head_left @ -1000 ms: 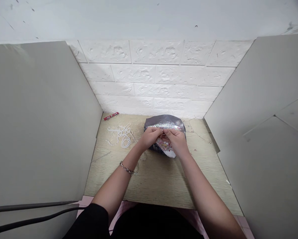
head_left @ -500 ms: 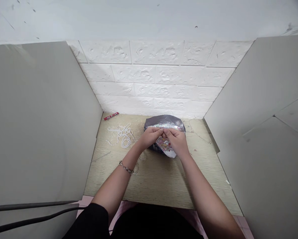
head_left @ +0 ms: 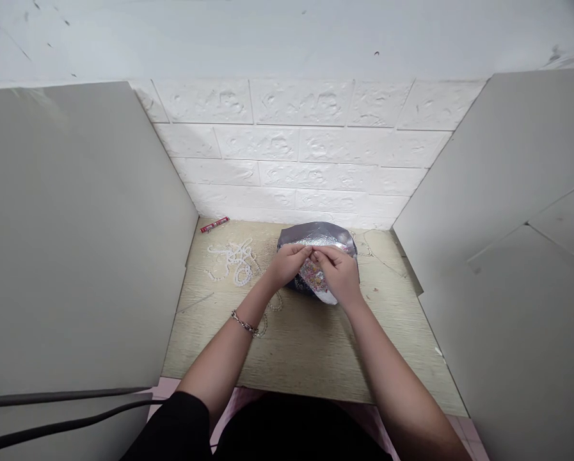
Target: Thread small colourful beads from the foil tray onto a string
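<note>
My left hand (head_left: 288, 264) and my right hand (head_left: 337, 274) meet fingertip to fingertip above an open silver-lined bag (head_left: 315, 230). Fingers and thumbs are pinched together on both; whatever lies between them is too small to make out. Below and between the hands, small colourful beads (head_left: 314, 276) show on a pale piece at the bag's front. White bead strings (head_left: 239, 256) lie in a loose tangle on the table, left of the bag. Another beaded strand (head_left: 276, 302) rests near my left wrist, which wears a chain bracelet.
A small red packet (head_left: 214, 224) lies at the back left of the wooden table (head_left: 310, 358). Grey panels rise on both sides, and a white brick-patterned wall stands behind. Thin strands lie right of the bag.
My hands stay pinched together over the bag. The right hand has shifted very slightly left, and its fingers have changed position a little.
</note>
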`<action>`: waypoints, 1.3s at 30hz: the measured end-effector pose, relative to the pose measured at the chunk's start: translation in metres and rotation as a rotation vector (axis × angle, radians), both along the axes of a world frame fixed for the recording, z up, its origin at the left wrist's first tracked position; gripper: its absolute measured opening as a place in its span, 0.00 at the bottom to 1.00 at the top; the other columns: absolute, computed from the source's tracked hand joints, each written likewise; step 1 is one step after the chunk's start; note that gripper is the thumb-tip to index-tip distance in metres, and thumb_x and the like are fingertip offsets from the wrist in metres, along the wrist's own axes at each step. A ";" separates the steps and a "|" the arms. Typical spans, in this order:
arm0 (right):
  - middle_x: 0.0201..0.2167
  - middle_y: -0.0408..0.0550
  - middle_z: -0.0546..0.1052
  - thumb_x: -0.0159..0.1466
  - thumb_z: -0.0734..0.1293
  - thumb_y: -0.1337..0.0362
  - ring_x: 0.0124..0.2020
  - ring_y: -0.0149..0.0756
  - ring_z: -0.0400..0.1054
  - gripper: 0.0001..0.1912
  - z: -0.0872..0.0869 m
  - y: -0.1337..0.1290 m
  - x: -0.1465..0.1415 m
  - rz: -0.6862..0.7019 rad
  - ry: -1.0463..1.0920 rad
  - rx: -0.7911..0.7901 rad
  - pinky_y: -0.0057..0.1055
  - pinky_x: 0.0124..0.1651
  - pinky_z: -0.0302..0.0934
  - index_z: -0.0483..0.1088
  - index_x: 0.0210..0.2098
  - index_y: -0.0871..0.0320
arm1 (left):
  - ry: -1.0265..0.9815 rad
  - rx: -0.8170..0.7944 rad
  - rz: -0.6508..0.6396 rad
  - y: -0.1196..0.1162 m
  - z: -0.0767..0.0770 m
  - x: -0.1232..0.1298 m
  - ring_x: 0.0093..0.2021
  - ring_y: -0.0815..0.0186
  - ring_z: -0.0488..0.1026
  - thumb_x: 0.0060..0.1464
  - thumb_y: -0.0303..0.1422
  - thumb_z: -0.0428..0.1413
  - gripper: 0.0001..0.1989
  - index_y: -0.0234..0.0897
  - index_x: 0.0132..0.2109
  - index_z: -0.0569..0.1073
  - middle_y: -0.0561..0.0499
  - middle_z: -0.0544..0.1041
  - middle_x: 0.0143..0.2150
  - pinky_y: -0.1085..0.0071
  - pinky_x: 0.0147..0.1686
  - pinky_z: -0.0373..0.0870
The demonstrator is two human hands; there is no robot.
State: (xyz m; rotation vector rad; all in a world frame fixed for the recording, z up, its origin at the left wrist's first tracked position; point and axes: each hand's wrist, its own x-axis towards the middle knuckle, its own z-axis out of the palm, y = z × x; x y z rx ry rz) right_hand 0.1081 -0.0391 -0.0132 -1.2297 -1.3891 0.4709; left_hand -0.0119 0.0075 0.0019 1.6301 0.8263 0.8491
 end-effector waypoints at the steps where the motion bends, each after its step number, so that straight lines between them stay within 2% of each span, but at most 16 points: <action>1: 0.33 0.46 0.74 0.56 0.59 0.63 0.36 0.33 0.66 0.12 0.001 -0.001 0.000 -0.007 -0.027 0.017 0.31 0.42 0.60 0.72 0.34 0.57 | 0.024 0.048 0.010 0.000 0.000 0.000 0.18 0.75 0.54 0.48 0.41 0.47 0.17 0.30 0.25 0.70 0.57 0.59 0.14 0.77 0.20 0.51; 4: 0.33 0.47 0.74 0.57 0.59 0.63 0.36 0.33 0.66 0.12 0.001 -0.001 0.000 -0.026 -0.069 0.051 0.31 0.42 0.60 0.72 0.34 0.57 | 0.094 0.182 0.041 -0.001 0.001 0.000 0.25 0.72 0.60 0.49 0.40 0.47 0.17 0.30 0.27 0.72 0.54 0.65 0.20 0.77 0.26 0.56; 7: 0.34 0.47 0.74 0.57 0.59 0.62 0.36 0.33 0.66 0.12 0.000 0.000 0.001 -0.044 -0.108 0.077 0.31 0.42 0.59 0.72 0.34 0.57 | 0.149 0.235 0.063 -0.002 0.001 0.000 0.27 0.71 0.60 0.50 0.41 0.45 0.18 0.30 0.26 0.71 0.54 0.65 0.21 0.77 0.27 0.56; 11: 0.34 0.46 0.74 0.57 0.59 0.63 0.36 0.33 0.67 0.12 -0.001 0.000 0.001 -0.047 -0.097 0.081 0.31 0.42 0.60 0.72 0.34 0.56 | 0.141 0.213 0.070 -0.002 0.002 0.000 0.24 0.72 0.57 0.49 0.42 0.46 0.19 0.30 0.23 0.70 0.55 0.60 0.19 0.77 0.25 0.54; 18: 0.30 0.45 0.74 0.55 0.61 0.63 0.34 0.33 0.67 0.09 0.001 -0.003 0.000 -0.143 -0.076 0.079 0.30 0.40 0.59 0.72 0.30 0.57 | 0.132 0.153 0.067 -0.002 0.004 -0.002 0.22 0.74 0.50 0.46 0.43 0.48 0.19 0.30 0.24 0.72 0.56 0.54 0.16 0.77 0.21 0.48; 24: 0.28 0.45 0.73 0.55 0.61 0.65 0.31 0.31 0.66 0.07 0.000 -0.004 0.001 -0.164 -0.166 0.091 0.28 0.37 0.59 0.71 0.27 0.58 | 0.158 0.144 0.085 -0.002 0.005 -0.001 0.21 0.75 0.48 0.46 0.42 0.48 0.19 0.30 0.19 0.68 0.57 0.51 0.15 0.76 0.21 0.46; 28: 0.27 0.45 0.73 0.57 0.60 0.65 0.31 0.31 0.65 0.08 -0.002 -0.003 0.002 -0.166 -0.269 0.098 0.28 0.36 0.58 0.70 0.26 0.58 | 0.206 0.169 0.109 -0.001 0.003 -0.001 0.21 0.74 0.49 0.47 0.42 0.47 0.19 0.30 0.20 0.69 0.57 0.51 0.16 0.76 0.21 0.47; 34: 0.27 0.45 0.72 0.57 0.59 0.66 0.31 0.31 0.65 0.08 -0.002 -0.001 0.002 -0.137 -0.289 0.070 0.27 0.35 0.58 0.69 0.27 0.58 | 0.207 0.170 0.129 0.001 0.001 -0.002 0.21 0.74 0.50 0.46 0.43 0.48 0.20 0.30 0.20 0.70 0.57 0.52 0.14 0.76 0.21 0.47; 39: 0.26 0.44 0.72 0.55 0.60 0.65 0.30 0.30 0.65 0.07 -0.001 -0.001 0.000 -0.150 -0.192 0.014 0.27 0.35 0.59 0.69 0.26 0.59 | 0.175 0.157 0.113 0.004 -0.002 -0.002 0.22 0.72 0.56 0.46 0.44 0.47 0.21 0.29 0.26 0.74 0.56 0.60 0.16 0.76 0.24 0.53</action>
